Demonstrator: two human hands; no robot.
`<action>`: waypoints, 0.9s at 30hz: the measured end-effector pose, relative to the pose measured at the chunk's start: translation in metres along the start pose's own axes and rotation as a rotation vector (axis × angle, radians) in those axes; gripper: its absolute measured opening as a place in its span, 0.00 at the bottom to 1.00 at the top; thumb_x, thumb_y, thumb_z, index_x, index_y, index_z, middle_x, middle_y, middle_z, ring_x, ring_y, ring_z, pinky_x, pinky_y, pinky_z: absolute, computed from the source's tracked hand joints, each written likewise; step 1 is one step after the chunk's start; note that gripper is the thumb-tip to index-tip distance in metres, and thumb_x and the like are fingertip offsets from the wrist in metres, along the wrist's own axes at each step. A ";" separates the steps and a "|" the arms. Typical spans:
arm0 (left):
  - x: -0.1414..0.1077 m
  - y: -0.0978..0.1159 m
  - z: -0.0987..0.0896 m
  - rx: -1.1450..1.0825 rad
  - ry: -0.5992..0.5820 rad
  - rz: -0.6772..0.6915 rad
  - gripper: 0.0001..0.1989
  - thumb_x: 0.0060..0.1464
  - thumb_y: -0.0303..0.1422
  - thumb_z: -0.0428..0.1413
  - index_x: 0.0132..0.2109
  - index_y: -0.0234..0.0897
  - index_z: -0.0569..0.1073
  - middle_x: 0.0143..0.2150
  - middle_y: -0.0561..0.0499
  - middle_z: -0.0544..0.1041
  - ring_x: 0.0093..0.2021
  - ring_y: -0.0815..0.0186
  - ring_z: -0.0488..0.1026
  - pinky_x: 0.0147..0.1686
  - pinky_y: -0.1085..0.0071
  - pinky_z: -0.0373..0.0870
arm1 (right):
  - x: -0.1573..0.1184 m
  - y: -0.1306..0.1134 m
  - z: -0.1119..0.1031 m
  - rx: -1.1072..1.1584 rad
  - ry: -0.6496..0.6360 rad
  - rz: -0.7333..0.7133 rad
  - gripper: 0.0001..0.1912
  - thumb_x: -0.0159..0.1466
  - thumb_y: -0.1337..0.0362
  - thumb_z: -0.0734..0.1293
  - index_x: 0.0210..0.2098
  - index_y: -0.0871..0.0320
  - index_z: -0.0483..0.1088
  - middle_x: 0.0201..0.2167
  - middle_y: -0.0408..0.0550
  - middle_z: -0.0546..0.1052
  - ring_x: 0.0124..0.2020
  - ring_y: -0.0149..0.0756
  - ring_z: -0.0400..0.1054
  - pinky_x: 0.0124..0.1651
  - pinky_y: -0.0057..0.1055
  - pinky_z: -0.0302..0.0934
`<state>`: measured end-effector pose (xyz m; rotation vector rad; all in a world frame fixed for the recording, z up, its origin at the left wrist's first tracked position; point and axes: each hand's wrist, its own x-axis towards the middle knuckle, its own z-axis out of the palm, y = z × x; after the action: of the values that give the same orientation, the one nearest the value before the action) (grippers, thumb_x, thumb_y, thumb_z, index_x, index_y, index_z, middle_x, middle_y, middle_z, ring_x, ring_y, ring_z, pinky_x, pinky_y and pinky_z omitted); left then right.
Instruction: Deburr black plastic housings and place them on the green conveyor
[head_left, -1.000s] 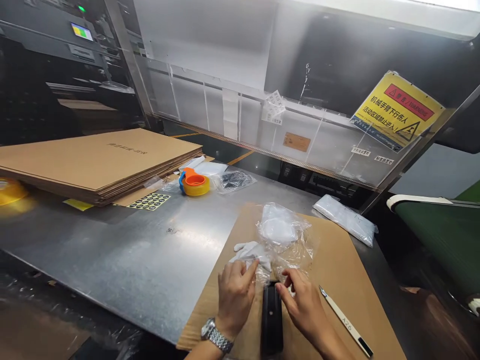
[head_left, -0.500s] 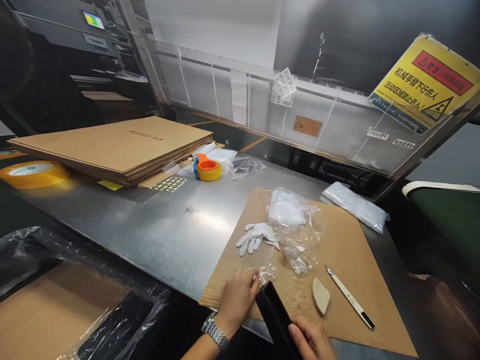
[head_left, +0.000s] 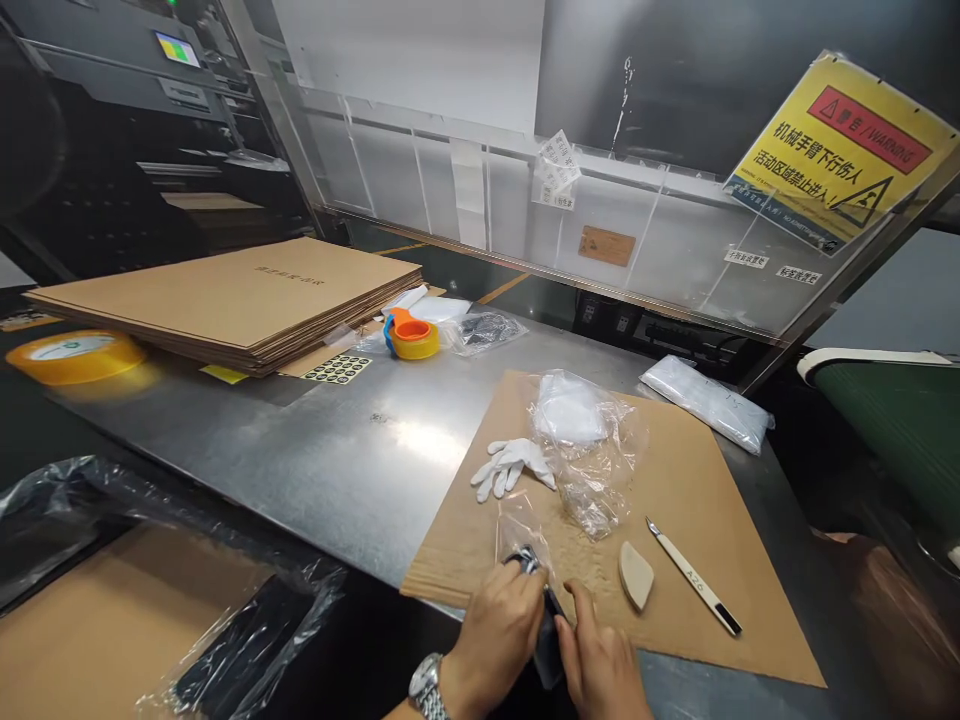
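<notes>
My left hand (head_left: 499, 625), with a metal watch on its wrist, is closed near the table's front edge, gripping the open end of a clear plastic bag (head_left: 521, 515). Between my hands is a long black bar-shaped piece (head_left: 550, 655), partly covered by my fingers; its upper part seems to be inside the bag, but I cannot tell how far. My right hand (head_left: 600, 650) holds that piece from the right side, thumb and fingers against it. Just beyond lies a white glove (head_left: 514, 466). To the right are a beige wedge-shaped block (head_left: 636, 577) and a craft knife (head_left: 694, 578).
A cardboard sheet (head_left: 720, 560) covers the metal table's right part, bearing crumpled clear plastic (head_left: 600, 480). Stacked cardboard (head_left: 225, 290), a tape roll (head_left: 75, 357) and a tape dispenser (head_left: 412, 335) stand left. A wrapped packet (head_left: 706, 403) lies back right; a plastic-lined box (head_left: 112, 620) is front left.
The black piece has come lower and between my hands. My left hand has moved right and closed over the bag's end, and the bag is drawn up around the piece's top.
</notes>
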<state>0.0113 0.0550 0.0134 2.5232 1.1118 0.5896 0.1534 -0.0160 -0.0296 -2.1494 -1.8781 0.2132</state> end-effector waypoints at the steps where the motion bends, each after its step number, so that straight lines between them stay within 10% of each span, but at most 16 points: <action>1: -0.001 0.005 -0.003 -0.008 -0.020 0.052 0.13 0.54 0.23 0.46 0.38 0.37 0.74 0.29 0.47 0.76 0.31 0.60 0.72 0.32 0.66 0.69 | 0.003 -0.004 -0.005 -0.021 -0.012 -0.014 0.23 0.66 0.60 0.51 0.57 0.61 0.60 0.21 0.53 0.78 0.23 0.49 0.74 0.23 0.34 0.60; 11: 0.018 0.010 -0.079 -0.111 -0.077 -0.070 0.13 0.55 0.24 0.45 0.36 0.37 0.74 0.30 0.47 0.75 0.34 0.61 0.70 0.33 0.68 0.64 | 0.054 -0.048 -0.109 -0.193 -0.092 -0.255 0.13 0.63 0.64 0.57 0.29 0.55 0.71 0.19 0.48 0.77 0.21 0.40 0.72 0.20 0.28 0.51; 17: 0.008 -0.016 -0.113 -1.156 0.223 -0.432 0.09 0.52 0.37 0.54 0.35 0.37 0.74 0.20 0.57 0.65 0.22 0.72 0.59 0.25 0.76 0.58 | 0.078 -0.085 -0.155 0.494 -0.222 -0.331 0.11 0.63 0.66 0.56 0.37 0.56 0.69 0.22 0.42 0.73 0.22 0.29 0.66 0.26 0.24 0.57; 20: -0.020 -0.031 -0.091 -1.539 0.385 -0.793 0.19 0.49 0.47 0.55 0.24 0.34 0.69 0.14 0.59 0.59 0.17 0.75 0.53 0.19 0.78 0.50 | 0.084 -0.106 -0.149 0.791 -0.314 -0.264 0.12 0.64 0.61 0.57 0.42 0.57 0.68 0.24 0.43 0.73 0.21 0.29 0.65 0.23 0.23 0.59; 22: -0.041 -0.036 -0.069 -1.751 0.220 -0.951 0.25 0.46 0.54 0.54 0.25 0.32 0.71 0.15 0.56 0.63 0.14 0.76 0.54 0.16 0.78 0.48 | 0.084 -0.121 -0.133 0.913 -0.330 -0.263 0.13 0.64 0.57 0.58 0.43 0.56 0.68 0.24 0.44 0.73 0.21 0.29 0.66 0.23 0.23 0.60; 25: -0.062 -0.038 -0.050 -2.240 -0.035 -0.773 0.34 0.40 0.60 0.54 0.31 0.27 0.75 0.25 0.43 0.74 0.25 0.65 0.71 0.26 0.74 0.63 | 0.080 -0.146 -0.095 0.962 -0.331 -0.337 0.15 0.64 0.54 0.58 0.41 0.55 0.70 0.23 0.45 0.74 0.21 0.30 0.67 0.23 0.24 0.62; 27: -0.068 -0.041 -0.053 -2.381 0.136 -0.666 0.32 0.42 0.59 0.53 0.35 0.30 0.75 0.31 0.42 0.77 0.32 0.60 0.74 0.32 0.69 0.67 | 0.074 -0.161 -0.069 0.893 -0.308 -0.430 0.16 0.64 0.53 0.57 0.41 0.54 0.71 0.25 0.46 0.75 0.23 0.32 0.70 0.26 0.25 0.65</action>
<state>-0.0822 0.0371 0.0249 0.0690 0.3580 0.8858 0.0322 0.0685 0.0896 -1.1404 -1.8222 1.0897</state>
